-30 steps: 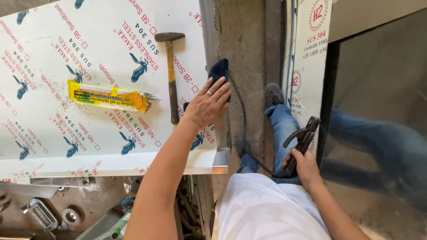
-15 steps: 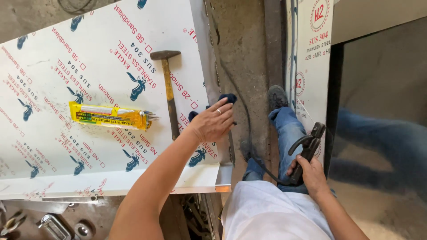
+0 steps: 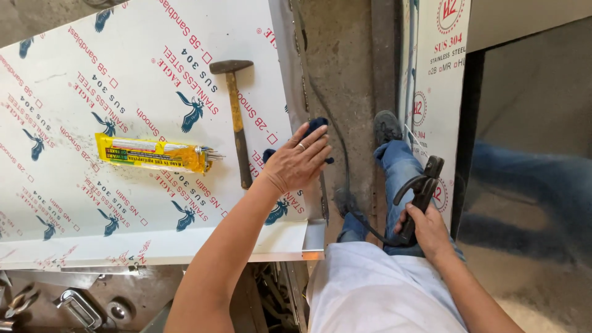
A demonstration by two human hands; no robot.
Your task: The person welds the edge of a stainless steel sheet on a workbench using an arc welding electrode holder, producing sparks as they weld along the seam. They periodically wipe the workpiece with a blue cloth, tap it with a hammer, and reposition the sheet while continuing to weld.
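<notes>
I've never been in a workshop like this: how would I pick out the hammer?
Look at the big white film-covered metal sheet. The hammer lies on it, between the yellow packet and the left hand. Only it has a long wooden handle and dark head.

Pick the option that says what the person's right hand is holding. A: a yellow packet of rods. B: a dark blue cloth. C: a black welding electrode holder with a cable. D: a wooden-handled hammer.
C: the right hand grips the black electrode holder, whose cable trails off below, while the hammer and the yellow packet lie untouched on the white film-covered sheet, and the dark blue cloth sits under the left hand.
</notes>
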